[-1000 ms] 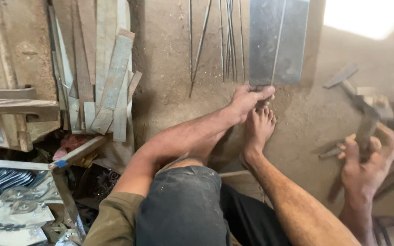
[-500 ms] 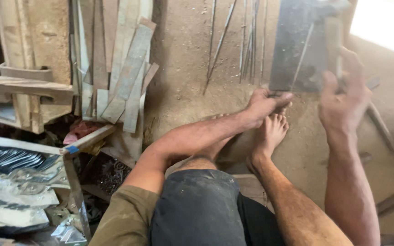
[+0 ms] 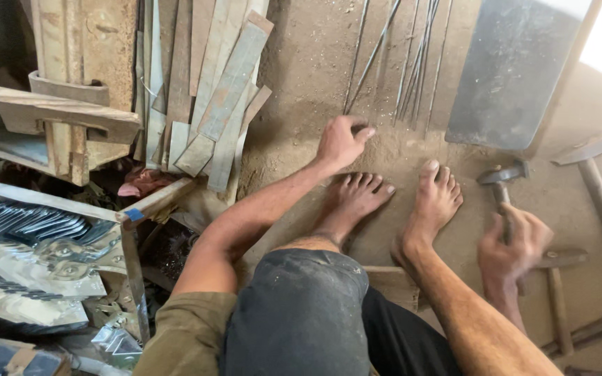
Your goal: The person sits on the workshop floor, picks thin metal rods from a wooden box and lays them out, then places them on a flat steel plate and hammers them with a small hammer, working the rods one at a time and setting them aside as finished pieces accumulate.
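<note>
Left hand: your left hand (image 3: 339, 143) reaches far forward onto the sandy floor (image 3: 301, 83), the fingers (image 3: 362, 131) curled narrow at the near ends of the thin metal rods (image 3: 412, 63); whether they pinch a rod, you cannot tell.
Right hand: your right hand (image 3: 513, 240) sits low on the right, fingers wrapped around the wooden handle of the hammer (image 3: 503, 182).
Hammer: its metal head lies far of your right hand, just right of your right foot (image 3: 437, 202), resting on or just above the floor.
Rods: they lie in a loose bundle running away from you, between the metal strips and the grey plate.
Feet: your bare left foot (image 3: 353, 198) and right foot are planted side by side on the floor, just near of the left hand.
Grey metal plate: the plate (image 3: 517, 69) lies far right, beside the rods.
Flat metal strips: a stack of strips (image 3: 210, 90) leans far left, well apart from both hands.
Second hammer: another hammer (image 3: 590, 167) lies at the right edge, near the one you hold.
Left side: shiny cut metal pieces (image 3: 29, 257) are piled near left.
</note>
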